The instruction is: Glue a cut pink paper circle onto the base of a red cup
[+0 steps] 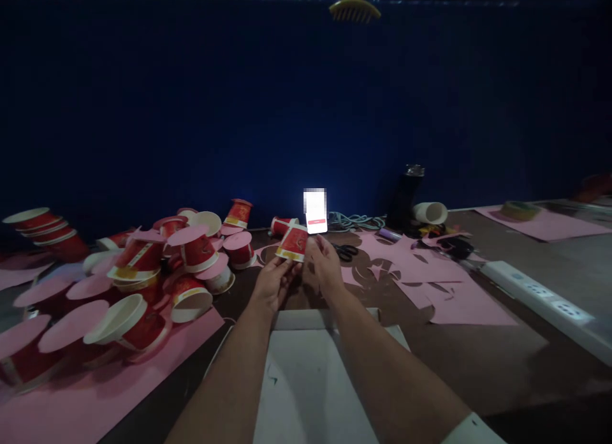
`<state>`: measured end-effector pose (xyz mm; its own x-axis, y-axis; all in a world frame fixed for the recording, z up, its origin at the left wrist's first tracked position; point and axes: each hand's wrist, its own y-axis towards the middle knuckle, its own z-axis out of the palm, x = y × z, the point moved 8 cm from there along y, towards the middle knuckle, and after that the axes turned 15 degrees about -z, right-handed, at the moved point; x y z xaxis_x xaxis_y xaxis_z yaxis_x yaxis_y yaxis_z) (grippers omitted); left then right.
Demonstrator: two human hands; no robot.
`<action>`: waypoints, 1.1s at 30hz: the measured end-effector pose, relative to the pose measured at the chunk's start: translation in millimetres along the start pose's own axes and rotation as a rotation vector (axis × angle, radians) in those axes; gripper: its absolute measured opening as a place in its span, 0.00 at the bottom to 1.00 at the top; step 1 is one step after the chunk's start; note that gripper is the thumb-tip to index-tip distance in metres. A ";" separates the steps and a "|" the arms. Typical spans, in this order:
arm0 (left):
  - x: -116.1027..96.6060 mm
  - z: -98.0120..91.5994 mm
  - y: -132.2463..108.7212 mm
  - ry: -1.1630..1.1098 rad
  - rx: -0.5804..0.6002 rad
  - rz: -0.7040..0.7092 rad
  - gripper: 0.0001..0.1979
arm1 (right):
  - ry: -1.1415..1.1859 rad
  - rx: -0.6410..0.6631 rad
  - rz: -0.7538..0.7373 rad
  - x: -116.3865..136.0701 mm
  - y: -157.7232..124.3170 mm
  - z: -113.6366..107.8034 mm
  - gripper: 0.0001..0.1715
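Note:
A red paper cup with a white and yellow rim band is held upside down in front of me, its rim facing down. My left hand grips it from below and the left, fingers curled under the rim. At the cup's right side is my right hand, its fingers closed against the wall; its far fingertips are hidden. Just behind stands a lit phone. Another red cup lies on its side behind the held one.
Many red cups, several topped with pink discs, crowd the left over a pink sheet. On the right are scissors, cut pink paper, a cable, a dark bottle and a power strip. A white box lies beneath my forearms.

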<state>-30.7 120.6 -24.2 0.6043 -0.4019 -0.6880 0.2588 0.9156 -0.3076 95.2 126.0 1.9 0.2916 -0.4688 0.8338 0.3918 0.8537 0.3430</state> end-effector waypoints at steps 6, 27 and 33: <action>1.2 -3.4 4.2 0.031 -0.015 0.011 0.05 | -0.564 -0.043 -0.153 40.0 26.4 -22.7 0.26; 1.5 -6.2 2.5 0.059 -0.040 0.021 0.07 | -1.732 0.594 -0.092 38.9 80.8 -138.4 0.05; -5.8 -10.9 1.1 -0.017 -0.085 0.100 0.08 | -1.673 0.303 -0.277 75.4 84.8 -139.7 0.15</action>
<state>-42.1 123.8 -27.7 0.6366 -0.3079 -0.7071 0.1325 0.9469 -0.2930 272.3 131.3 33.4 -0.9824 -0.0391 0.1824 0.0465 0.8958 0.4421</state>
